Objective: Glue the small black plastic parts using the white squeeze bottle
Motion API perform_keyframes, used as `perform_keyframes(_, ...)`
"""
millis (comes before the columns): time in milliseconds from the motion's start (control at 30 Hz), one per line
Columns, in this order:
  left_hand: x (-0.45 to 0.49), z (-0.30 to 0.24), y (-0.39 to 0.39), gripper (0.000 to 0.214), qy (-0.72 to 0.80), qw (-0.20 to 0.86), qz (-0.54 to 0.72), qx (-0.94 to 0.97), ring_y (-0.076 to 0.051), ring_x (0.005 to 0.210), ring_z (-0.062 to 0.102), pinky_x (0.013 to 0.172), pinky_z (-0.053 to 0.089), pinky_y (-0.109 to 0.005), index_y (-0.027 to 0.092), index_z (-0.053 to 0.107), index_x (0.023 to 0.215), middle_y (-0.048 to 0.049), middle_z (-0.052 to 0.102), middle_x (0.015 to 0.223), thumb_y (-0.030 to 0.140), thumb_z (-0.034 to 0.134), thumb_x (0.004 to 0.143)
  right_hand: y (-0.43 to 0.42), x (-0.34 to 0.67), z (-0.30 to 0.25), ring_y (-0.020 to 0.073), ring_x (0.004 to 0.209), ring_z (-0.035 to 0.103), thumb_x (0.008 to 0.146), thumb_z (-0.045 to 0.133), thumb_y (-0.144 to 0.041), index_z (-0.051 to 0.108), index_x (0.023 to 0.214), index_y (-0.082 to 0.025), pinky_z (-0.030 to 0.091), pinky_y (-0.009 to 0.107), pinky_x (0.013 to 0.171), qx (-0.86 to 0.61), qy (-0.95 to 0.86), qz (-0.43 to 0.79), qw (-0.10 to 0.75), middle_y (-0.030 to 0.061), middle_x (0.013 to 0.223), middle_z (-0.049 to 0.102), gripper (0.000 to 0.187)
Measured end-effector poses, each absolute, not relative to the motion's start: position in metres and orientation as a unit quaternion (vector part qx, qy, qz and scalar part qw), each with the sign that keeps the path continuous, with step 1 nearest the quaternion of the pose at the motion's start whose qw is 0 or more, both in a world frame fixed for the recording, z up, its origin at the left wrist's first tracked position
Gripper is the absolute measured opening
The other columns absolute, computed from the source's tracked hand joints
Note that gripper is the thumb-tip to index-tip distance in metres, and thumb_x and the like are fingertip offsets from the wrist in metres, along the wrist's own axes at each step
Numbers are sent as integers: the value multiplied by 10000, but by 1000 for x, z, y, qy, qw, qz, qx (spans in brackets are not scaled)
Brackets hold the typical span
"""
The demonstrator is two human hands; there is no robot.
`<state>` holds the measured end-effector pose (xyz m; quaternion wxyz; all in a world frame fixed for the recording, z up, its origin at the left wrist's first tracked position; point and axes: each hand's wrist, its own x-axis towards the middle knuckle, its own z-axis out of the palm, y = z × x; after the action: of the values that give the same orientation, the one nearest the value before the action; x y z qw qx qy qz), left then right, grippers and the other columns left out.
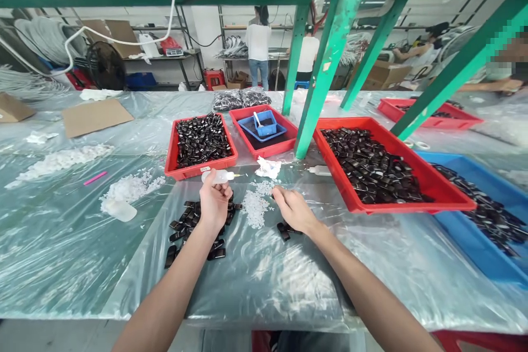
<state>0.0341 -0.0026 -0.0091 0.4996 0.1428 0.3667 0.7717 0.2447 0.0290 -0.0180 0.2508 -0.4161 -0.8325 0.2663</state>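
My left hand (pixel 214 203) is closed round a small translucent squeeze bottle (pixel 223 176) with a thin needle tip that points right. Under that wrist lies a loose pile of shiny black plastic pieces (pixel 192 220). My right hand (pixel 292 209) is pinched shut above the table; a dark speck shows at its fingertips, too small to name. Just below it are a few more black pieces (pixel 284 231). Between both hands spreads a heap of tiny whitish translucent bits (pixel 254 206). A crumpled white tissue (pixel 268 168) sits behind the heap.
Red trays of black pieces stand at left (pixel 171 159) and right (pixel 429 206); another red tray (pixel 268 149) holds blue containers. A green post (pixel 317 71) rises from the table. Another bottle (pixel 319 170), a blue tray (pixel 482 253) and a pink stick (pixel 95 178) lie around. People work behind.
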Motion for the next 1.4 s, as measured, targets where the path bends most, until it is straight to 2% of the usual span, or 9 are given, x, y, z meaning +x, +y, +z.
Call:
perform_keyframes(133,38,-11,-3,293,376,504,761,159,-65,452,411,439,325,-201,188,575,754,41,514,588,390,785,727,33,250,-21,167,550,426,994,305,-275,465,856,-247,342,273,583,-395,-815,301,297,-49,598,408,213)
perform_keyframes(200,40,-12,-3,287,379,508,755,165,-67,458,421,443,326,-203,185,587,761,40,523,589,387,789,727,32,248,-25,160,566,443,988,352,-269,505,952,-240,363,269,587,-379,-814,315,306,-53,625,453,160)
perform_keyframes(333,43,-13,-3,299,379,509,754,171,-68,477,438,450,333,-203,177,591,756,39,530,597,378,808,712,31,240,-36,148,631,522,1013,423,-356,568,1109,-224,431,263,599,-312,-787,413,335,13,839,655,218)
perform_keyframes(400,44,-13,-4,307,380,511,751,176,-68,481,435,452,336,-201,176,588,757,43,523,599,375,816,706,31,235,-40,141,628,535,1005,463,-397,582,1139,-216,462,262,594,-282,-750,478,359,44,922,696,254)
perform_keyframes(533,48,-14,-4,330,389,514,743,182,-66,479,430,455,336,-200,180,572,755,48,520,601,364,835,678,31,231,-44,139,617,546,970,546,-467,608,1097,-203,494,274,617,-269,-700,535,390,56,915,721,299)
perform_keyframes(733,51,-15,-4,346,406,506,736,195,-64,469,428,460,326,-203,180,576,747,50,516,586,396,837,678,31,232,-42,143,614,560,955,568,-504,632,1078,-202,488,275,599,-283,-696,529,395,59,911,731,333)
perform_keyframes(1100,50,-20,-4,371,429,482,728,232,-76,468,444,458,321,-221,164,581,693,38,506,563,431,838,684,31,233,-42,146,624,584,971,546,-437,646,1083,-204,503,271,592,-282,-710,510,395,59,925,739,278)
perform_keyframes(1400,43,-26,-2,385,486,404,699,336,-86,443,421,445,276,-225,154,620,661,15,525,519,485,799,740,30,237,-37,151,600,580,983,505,-340,664,1108,-210,429,255,521,-326,-755,433,370,41,897,756,241)
